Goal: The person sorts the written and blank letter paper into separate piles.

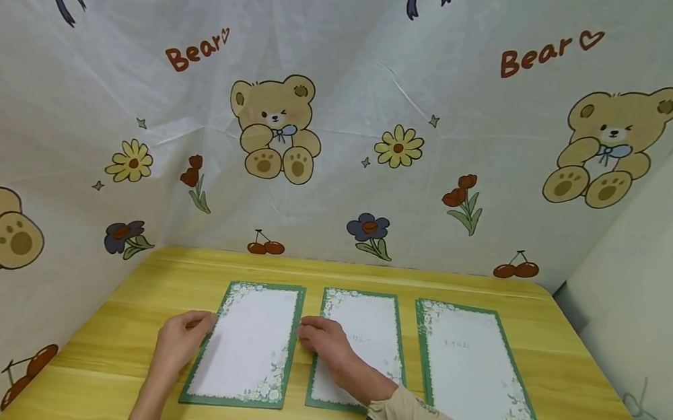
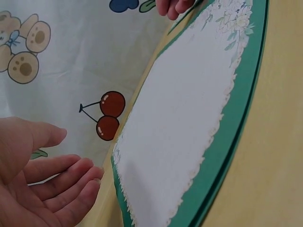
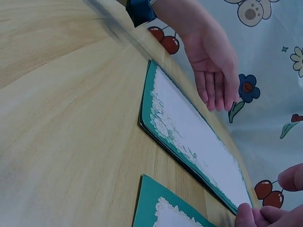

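A green sheet with a white, flower-bordered panel (image 1: 250, 347) lies at the left of a row of three. A second green edge shows beneath it. My left hand (image 1: 179, 338) is at its left edge; in the left wrist view the fingers (image 2: 71, 191) are loosely bent with nothing between them. My right hand (image 1: 331, 351) reaches over the middle sheet (image 1: 363, 310), its fingertips at the left sheet's right edge. In the right wrist view the thumb and fingers (image 3: 267, 216) stand apart near that edge; whether they touch it is hard to tell.
The right sheet (image 1: 473, 368) carries a short line of handwriting, as does the middle one, partly covered by my right arm. All lie on a yellow wood-grain table (image 1: 586, 396). A bear-patterned cloth (image 1: 338, 190) hangs behind; a thin cord (image 1: 648, 409) is at the right.
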Motion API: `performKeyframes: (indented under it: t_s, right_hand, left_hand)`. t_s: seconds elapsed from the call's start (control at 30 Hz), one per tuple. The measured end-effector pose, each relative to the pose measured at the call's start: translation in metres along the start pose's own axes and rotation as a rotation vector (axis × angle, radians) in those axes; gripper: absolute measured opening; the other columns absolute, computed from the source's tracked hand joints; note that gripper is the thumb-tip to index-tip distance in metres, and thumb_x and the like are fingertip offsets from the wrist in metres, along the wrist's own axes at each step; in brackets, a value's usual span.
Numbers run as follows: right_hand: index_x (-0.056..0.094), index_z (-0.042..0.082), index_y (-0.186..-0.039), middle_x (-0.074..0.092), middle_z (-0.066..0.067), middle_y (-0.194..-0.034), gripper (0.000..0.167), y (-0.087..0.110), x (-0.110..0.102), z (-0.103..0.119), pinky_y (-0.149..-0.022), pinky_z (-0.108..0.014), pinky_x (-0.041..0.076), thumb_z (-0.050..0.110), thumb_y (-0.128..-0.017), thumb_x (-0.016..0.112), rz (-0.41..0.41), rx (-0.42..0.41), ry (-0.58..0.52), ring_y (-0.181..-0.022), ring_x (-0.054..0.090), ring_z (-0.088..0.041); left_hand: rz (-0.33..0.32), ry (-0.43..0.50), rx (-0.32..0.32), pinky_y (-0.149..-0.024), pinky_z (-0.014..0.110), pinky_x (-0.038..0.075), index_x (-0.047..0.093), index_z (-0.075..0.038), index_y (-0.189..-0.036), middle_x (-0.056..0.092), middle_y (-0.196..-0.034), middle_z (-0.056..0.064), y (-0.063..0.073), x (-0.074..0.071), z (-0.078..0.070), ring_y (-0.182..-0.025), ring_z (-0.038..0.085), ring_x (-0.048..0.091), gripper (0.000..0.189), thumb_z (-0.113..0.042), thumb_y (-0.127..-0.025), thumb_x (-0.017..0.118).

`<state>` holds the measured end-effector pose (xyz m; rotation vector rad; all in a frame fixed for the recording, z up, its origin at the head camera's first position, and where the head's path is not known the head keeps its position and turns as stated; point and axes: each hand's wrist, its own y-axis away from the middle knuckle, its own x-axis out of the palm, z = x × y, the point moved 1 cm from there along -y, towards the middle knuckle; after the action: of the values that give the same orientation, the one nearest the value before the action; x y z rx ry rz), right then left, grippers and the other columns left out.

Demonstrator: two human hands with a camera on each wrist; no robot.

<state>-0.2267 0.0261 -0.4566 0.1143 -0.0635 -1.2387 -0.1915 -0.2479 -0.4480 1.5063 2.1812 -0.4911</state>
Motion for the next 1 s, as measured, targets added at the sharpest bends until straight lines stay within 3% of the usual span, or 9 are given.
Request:
performKeyframes:
  t_s: [0.27, 0.43, 0.57, 0.73, 0.83, 1.0]
  right_hand:
    - [0.053, -0.016, -0.131, 0.058, -0.028, -0.128, 0.044, 0.005, -0.025, 0.002, -0.100, -0.043, 0.048, 0.013, -0.099, 0.059, -0.086, -0.018, -0.052, -0.115, 0.060, -0.033]
    - [0.055, -0.014, -0.131, 0.057, -0.027, -0.132, 0.041, 0.010, -0.054, 0.000, -0.102, -0.045, 0.045, 0.013, -0.100, 0.058, -0.178, -0.011, -0.036, -0.121, 0.057, -0.035]
    - [0.057, -0.012, -0.130, 0.057, -0.024, -0.134, 0.039, 0.016, -0.082, -0.002, -0.106, -0.049, 0.041, 0.013, -0.100, 0.057, -0.249, -0.010, 0.011, -0.128, 0.050, -0.038]
    - [0.060, -0.006, -0.131, 0.054, -0.022, -0.139, 0.039, 0.028, -0.113, -0.003, -0.109, -0.054, 0.035, 0.017, -0.101, 0.057, -0.325, 0.010, 0.109, -0.134, 0.043, -0.040]
    - [0.058, -0.005, -0.134, 0.052, -0.022, -0.141, 0.040, 0.036, -0.126, -0.004, -0.108, -0.056, 0.035, 0.019, -0.101, 0.056, -0.323, 0.021, 0.190, -0.134, 0.042, -0.041]
    - [0.057, -0.005, -0.135, 0.056, -0.023, -0.136, 0.041, 0.049, -0.140, -0.008, -0.101, -0.054, 0.044, 0.018, -0.101, 0.057, -0.300, -0.061, 0.452, -0.128, 0.048, -0.042]
  left_hand:
    - [0.027, 0.093, 0.017, -0.078, 0.032, 0.057, 0.067, 0.008, -0.120, 0.070, -0.111, 0.022, 0.000, 0.006, -0.008, -0.102, 0.035, 0.066, 0.039, -0.025, -0.101, 0.060]
    - [0.072, 0.166, 0.037, -0.086, 0.035, 0.055, 0.066, 0.008, -0.122, 0.069, -0.112, 0.022, 0.002, 0.015, -0.021, -0.107, 0.035, 0.065, 0.039, -0.025, -0.100, 0.062]
    - [0.103, 0.168, 0.060, -0.090, 0.039, 0.054, 0.067, 0.006, -0.121, 0.069, -0.115, 0.021, 0.004, 0.028, -0.033, -0.108, 0.035, 0.065, 0.036, -0.023, -0.099, 0.063]
    - [0.143, 0.112, 0.167, -0.085, 0.043, 0.056, 0.072, 0.005, -0.114, 0.072, -0.108, 0.016, 0.009, 0.055, -0.051, -0.102, 0.031, 0.067, 0.030, -0.019, -0.097, 0.066]
    - [0.182, 0.100, 0.225, -0.085, 0.044, 0.056, 0.072, 0.004, -0.114, 0.072, -0.107, 0.014, 0.013, 0.071, -0.059, -0.101, 0.030, 0.068, 0.031, -0.020, -0.097, 0.067]
    - [0.282, 0.016, 0.319, -0.093, 0.052, 0.051, 0.066, 0.007, -0.123, 0.067, -0.119, 0.021, 0.025, 0.093, -0.066, -0.112, 0.037, 0.063, 0.041, -0.025, -0.098, 0.065]
